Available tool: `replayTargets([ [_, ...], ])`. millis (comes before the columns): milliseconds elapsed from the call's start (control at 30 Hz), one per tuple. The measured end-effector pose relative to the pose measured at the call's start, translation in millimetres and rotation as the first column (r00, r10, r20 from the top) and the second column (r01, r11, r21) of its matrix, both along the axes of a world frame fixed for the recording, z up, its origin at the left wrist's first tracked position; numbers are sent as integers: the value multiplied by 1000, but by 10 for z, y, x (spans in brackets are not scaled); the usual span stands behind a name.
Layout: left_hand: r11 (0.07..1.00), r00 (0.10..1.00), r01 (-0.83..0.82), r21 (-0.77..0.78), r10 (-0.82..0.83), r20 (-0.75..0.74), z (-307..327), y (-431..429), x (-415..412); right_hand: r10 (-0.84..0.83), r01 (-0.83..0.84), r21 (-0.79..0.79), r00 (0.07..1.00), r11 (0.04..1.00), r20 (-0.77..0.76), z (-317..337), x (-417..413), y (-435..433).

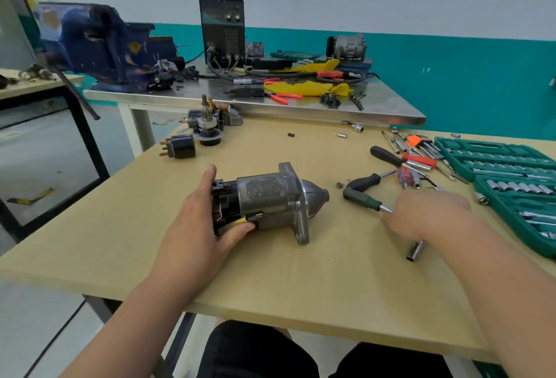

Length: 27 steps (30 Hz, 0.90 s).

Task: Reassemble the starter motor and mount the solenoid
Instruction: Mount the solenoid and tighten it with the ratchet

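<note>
Seen from the head camera, your left hand (201, 221) gripped the rear end of the starter motor (267, 197), which lay on its side on the counter (270, 272). Your right hand (427, 215), blurred, met the shaft of the green-handled screwdriver (362, 199); whether its fingers grasped it was unclear. The solenoid (180, 146) sat far left, well apart.

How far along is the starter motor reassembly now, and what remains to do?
Done: the housing and nose are joined on the starter motor. In hand: the left hand grips its open rear end; the right hand is at the green screwdriver. Left: the solenoid lies apart, unmounted.
</note>
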<state>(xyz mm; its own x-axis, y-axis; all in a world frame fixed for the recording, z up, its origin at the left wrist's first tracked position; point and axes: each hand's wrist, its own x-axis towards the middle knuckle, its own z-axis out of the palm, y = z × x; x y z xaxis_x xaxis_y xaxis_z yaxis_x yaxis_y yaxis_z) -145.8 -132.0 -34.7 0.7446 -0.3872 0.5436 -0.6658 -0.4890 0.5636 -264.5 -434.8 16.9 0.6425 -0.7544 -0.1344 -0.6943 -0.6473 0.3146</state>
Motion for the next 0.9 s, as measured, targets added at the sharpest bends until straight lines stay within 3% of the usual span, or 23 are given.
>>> replayTargets([
  [67,1000,982,-16,13,14,186,-7,-14,-45,108,-106,-30,987,994,117,118,150,29],
  [167,999,906,4,46,-23,423,-23,-40,-69,341,-320,-117,870,940,357,192,560,67],
  [233,998,902,1,66,-29,430,-6,-34,-37,421,-416,-83,862,906,283,136,799,83],
  [333,999,907,40,30,-49,418,20,12,-13,390,-402,50,907,914,158,8,992,-4],
  [433,999,920,32,-9,-26,392,2,37,-44,361,-395,124,904,910,227,-24,1012,-75],
  [500,999,933,21,-37,-7,359,-49,58,-56,366,-437,132,856,890,366,-26,989,-69],
  [567,992,969,32,-120,-2,247,-90,86,-71,199,-483,242,693,841,693,14,936,32],
  [600,985,984,41,-167,-10,181,-102,96,-84,-8,-528,371,567,764,824,57,908,121],
  [667,969,993,62,-240,-37,110,-115,93,-123,-440,-680,590,411,436,799,134,859,347],
  [700,958,994,69,-277,-44,96,-115,80,-153,-570,-734,622,399,271,719,157,838,458],
  [767,920,1000,22,-392,-17,16,-102,57,-206,-685,-776,624,404,94,606,201,795,643],
  [833,873,992,-101,-478,52,-114,-80,60,-237,-717,-788,612,388,68,579,248,756,761],
  [900,893,983,-145,-426,79,-168,-69,73,-257,-665,-774,612,372,163,648,276,712,823],
])
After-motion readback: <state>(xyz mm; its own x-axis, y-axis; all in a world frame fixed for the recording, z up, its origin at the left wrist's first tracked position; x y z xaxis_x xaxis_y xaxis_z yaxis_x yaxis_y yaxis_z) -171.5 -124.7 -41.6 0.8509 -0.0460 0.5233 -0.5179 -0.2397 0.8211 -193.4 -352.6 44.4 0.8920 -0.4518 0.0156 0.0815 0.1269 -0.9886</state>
